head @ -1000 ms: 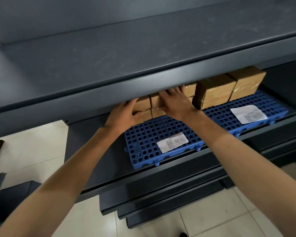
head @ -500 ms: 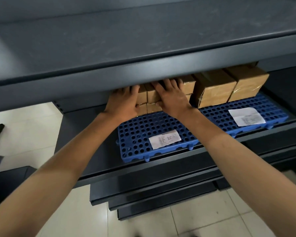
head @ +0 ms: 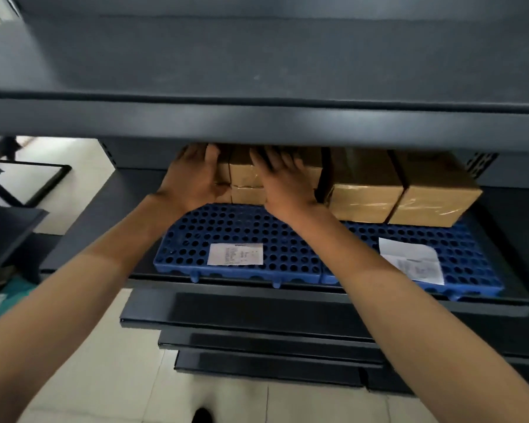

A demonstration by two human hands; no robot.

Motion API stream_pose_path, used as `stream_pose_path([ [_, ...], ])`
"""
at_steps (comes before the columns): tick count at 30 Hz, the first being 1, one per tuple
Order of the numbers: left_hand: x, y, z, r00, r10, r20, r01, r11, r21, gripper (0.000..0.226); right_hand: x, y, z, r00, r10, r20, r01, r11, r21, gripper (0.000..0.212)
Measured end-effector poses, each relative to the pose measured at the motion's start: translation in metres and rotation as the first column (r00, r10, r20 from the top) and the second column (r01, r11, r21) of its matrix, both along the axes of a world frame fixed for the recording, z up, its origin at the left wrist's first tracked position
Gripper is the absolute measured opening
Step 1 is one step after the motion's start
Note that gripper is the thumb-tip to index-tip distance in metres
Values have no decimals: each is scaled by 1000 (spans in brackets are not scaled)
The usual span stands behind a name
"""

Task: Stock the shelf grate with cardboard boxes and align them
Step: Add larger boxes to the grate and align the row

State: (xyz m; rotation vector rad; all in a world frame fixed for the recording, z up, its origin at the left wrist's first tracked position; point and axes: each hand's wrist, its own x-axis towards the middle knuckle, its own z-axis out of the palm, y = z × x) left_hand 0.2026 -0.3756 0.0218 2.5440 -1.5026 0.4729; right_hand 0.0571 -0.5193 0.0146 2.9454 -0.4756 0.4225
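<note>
Pressing boxes, left hand, right hand, paper slip illegible

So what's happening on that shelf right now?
A person is working on the stacked small boxes at the back left of the blue grate. The left hand presses against the stack's left end, and the right hand lies spread over its front, apparently squaring it up. Two larger boxes stand side by side to the right on the grate. Two paper slips lie on its bare front part.
</note>
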Motion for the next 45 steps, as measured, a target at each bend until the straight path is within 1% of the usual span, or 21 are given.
stream_pose_path([
  [5, -3, -2, -1, 997, 48, -68, -51, 998, -36, 83, -5, -2, -2, 998, 42, 47, -40, 998, -43, 84],
  [7, -1, -5, -1, 997, 47, -69, -49, 998, -37, 89, -8, -4, -2, 996, 75, 56, -72, 996, -60, 78],
  [8, 2, -6, 0, 998, 38, -56, -40, 999, -34, 87, -10, -5, 0, 994, 92, 56, -89, 994, -67, 75],
  [11, 7, -7, -1, 1000, 6, 16, -6, 1000, -11, 75, -17, -10, 1, 992, 114, 61, -111, 993, -51, 73],
  [14, 5, -7, 0, 996, -8, 84, 6, 1000, 25, 71, -30, -12, 0, 986, 160, 48, -156, 984, -82, 86],
  [17, -5, -9, 4, 992, -23, 126, 18, 999, 35, 49, -48, -26, 4, 981, 171, 90, -163, 983, -87, 87],
  [19, -7, -6, 7, 993, -53, 101, 53, 999, -4, 34, -61, -38, 9, 980, 171, 106, -165, 984, -60, 87],
  [20, -8, -3, 9, 996, -64, 63, 66, 997, -33, 29, -68, -43, 11, 977, 180, 110, -175, 983, -56, 88],
  [22, -12, 4, 13, 999, -44, -23, 43, 998, -47, 26, -82, -55, 15, 970, 205, 133, -200, 978, -52, 86],
  [24, -17, 9, 17, 998, 51, -30, -52, 998, -32, 37, -98, -66, 18, 963, 216, 164, -210, 976, -54, 81],
  [26, -26, 12, 21, 978, 200, -53, -202, 979, -32, 68, -117, -79, 21, 951, 225, 212, -215, 974, -69, 78],
  [27, -35, 11, 22, 966, 243, -83, -247, 968, -38, 85, -128, -87, 21, 944, 225, 241, -214, 974, -71, 78],
  [28, -46, 9, 23, 964, 244, -101, -250, 967, -52, 96, -139, -95, 21, 940, 223, 258, -210, 975, -76, 79],
  [29, -61, 3, 24, 972, 213, -94, -220, 973, -68, 102, -150, -104, 21, 942, 220, 255, -204, 975, -87, 81],
  [33, -132, -41, 23, 999, 41, 26, -37, 988, -148, 102, -193, -148, 16, 976, 153, 153, -140, 986, -93, 92],
  [35, -167, -70, 22, 998, -55, 26, 58, 987, -152, 97, -210, -172, 12, 993, 91, 69, -87, 994, -63, 93],
  [37, -197, -101, 18, 990, -139, -11, 136, 984, -111, 93, -221, -191, 6, 1000, 22, -4, -22, 999, -28, 91],
  [40, -226, -144, 7, 975, -154, -159, 150, 988, -39, 90, -230, -202, -1, 998, -22, -59, 23, 999, 22, 83],
  [41, -230, -156, 2, 975, -141, -171, 142, 990, -5, 89, -230, -203, -3, 998, -17, -54, 18, 999, 29, 81],
  [43, -234, -173, -5, 991, -108, -76, 110, 994, 26, 83, -227, -203, -4, 999, -5, -32, 6, 1000, 20, 79],
  [45, -236, -182, -8, 997, -81, 7, 81, 997, 8, 77, -226, -203, -4, 1000, -15, -27, 16, 1000, 24, 78],
])
